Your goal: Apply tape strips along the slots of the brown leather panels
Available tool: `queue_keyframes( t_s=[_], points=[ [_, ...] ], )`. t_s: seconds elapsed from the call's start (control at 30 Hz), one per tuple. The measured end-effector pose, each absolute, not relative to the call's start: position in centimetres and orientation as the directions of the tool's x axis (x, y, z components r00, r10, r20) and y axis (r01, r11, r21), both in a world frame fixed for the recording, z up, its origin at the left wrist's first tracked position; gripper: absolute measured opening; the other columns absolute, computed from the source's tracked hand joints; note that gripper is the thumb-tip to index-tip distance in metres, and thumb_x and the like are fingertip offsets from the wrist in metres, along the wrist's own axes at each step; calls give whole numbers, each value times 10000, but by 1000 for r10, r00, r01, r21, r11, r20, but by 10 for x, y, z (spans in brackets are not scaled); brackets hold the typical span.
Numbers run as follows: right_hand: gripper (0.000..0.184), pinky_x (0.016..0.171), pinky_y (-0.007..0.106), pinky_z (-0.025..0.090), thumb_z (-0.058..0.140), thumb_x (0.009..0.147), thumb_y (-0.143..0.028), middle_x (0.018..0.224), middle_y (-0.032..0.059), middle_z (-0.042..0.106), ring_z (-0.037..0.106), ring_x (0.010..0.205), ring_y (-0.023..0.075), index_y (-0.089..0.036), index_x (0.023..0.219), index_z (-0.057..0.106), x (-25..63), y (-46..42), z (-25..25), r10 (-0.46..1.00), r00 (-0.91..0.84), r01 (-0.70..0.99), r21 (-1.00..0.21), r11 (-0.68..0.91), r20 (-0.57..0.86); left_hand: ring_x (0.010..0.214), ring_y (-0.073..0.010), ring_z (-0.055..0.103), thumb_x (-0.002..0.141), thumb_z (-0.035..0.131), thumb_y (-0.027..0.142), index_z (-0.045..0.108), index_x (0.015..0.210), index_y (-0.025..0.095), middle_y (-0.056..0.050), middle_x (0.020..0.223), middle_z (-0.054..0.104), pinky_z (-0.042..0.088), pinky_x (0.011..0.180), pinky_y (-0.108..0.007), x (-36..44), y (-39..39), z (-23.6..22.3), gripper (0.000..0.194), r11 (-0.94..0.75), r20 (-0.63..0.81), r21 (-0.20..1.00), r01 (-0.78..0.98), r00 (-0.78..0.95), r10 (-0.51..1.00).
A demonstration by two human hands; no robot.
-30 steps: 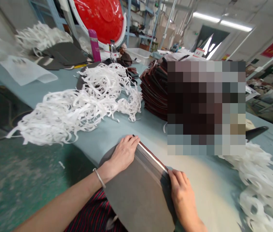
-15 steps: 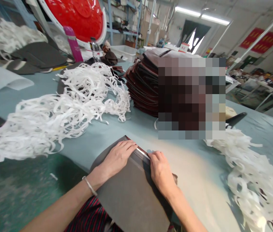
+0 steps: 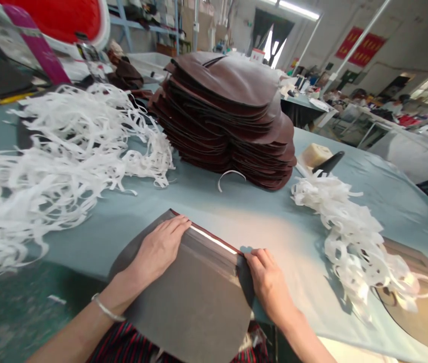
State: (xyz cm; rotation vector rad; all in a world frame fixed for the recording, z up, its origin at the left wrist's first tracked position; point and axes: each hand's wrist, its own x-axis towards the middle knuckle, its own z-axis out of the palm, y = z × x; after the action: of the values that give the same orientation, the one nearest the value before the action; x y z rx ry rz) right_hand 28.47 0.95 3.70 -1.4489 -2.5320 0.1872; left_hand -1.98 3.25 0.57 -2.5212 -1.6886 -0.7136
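A leather panel (image 3: 187, 282), grey-backed with a dark reddish-brown edge, lies over the table's near edge and my lap. A narrow white strip (image 3: 214, 239) runs along its far edge. My left hand (image 3: 161, 244) rests flat on the panel's far left part, fingers stretched toward the strip's left end, thumb hidden. At the far right corner, the curled fingers of my right hand (image 3: 269, 277) grip the panel's edge beside the strip's right end.
A tall stack of brown leather panels (image 3: 229, 121) stands beyond my hands. Tangled white strips (image 3: 85, 131) heap at left, and more white strips (image 3: 354, 222) lie at right near a black-handled tool (image 3: 329, 164) and a yellowish block (image 3: 316, 154). A tan panel (image 3: 426, 297) lies far right.
The view has swung right. My right hand has moved away from my left along the panel's edge, so more of the white strip shows between them.
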Motion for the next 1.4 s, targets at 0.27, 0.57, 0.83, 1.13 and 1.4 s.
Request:
queue_keyframes(
  t_s=[0.27, 0.57, 0.83, 1.13, 1.4],
  points=[
    [156, 797, 372, 458, 448, 968, -208, 904, 64, 549, 508, 863, 209, -176, 964, 600, 282, 18, 42, 902, -414, 775, -473, 420, 123, 1097, -246, 521, 944, 402, 191, 469, 1313, 158, -108, 1191, 563, 459, 947, -410, 56, 13, 36, 377, -385, 245, 283, 878, 322, 914],
    [152, 781, 346, 469, 455, 968, -204, 881, 57, 566, 540, 843, 191, -177, 918, 596, 291, 22, 40, 887, -441, 728, -522, 443, 137, 1102, -264, 514, 835, 414, 3, 464, 1344, 170, -107, 1163, 561, 480, 934, -404, 82, 5, 39, 538, -412, 100, 121, 903, 402, 910],
    [176, 756, 319, 458, 417, 972, -156, 893, 64, 561, 515, 815, 181, -164, 977, 593, 302, 22, 42, 807, -577, 726, -374, 577, 127, 1176, -292, 543, 844, 451, 28, 478, 1350, 149, -164, 1269, 560, 506, 950, -412, 104, -3, 38, 521, -437, 121, -81, 896, 444, 888],
    [223, 714, 390, 393, 488, 890, -98, 970, 115, 573, 441, 823, 241, -96, 1088, 591, 296, 8, 47, 675, -732, 680, 41, 732, 92, 1210, -296, 543, 832, 458, 45, 534, 1286, 81, -183, 1302, 564, 471, 1026, -428, 122, -11, 40, 462, -510, 128, -131, 850, 525, 842],
    [201, 701, 384, 384, 424, 881, -98, 822, 77, 562, 465, 770, 224, -175, 853, 607, 293, 14, 47, 779, -615, 750, -215, 625, 120, 1267, -296, 503, 847, 414, 53, 522, 1278, 89, -189, 1336, 544, 469, 1029, -442, 116, -19, 28, 445, -453, 215, 93, 887, 426, 879]
  ],
)
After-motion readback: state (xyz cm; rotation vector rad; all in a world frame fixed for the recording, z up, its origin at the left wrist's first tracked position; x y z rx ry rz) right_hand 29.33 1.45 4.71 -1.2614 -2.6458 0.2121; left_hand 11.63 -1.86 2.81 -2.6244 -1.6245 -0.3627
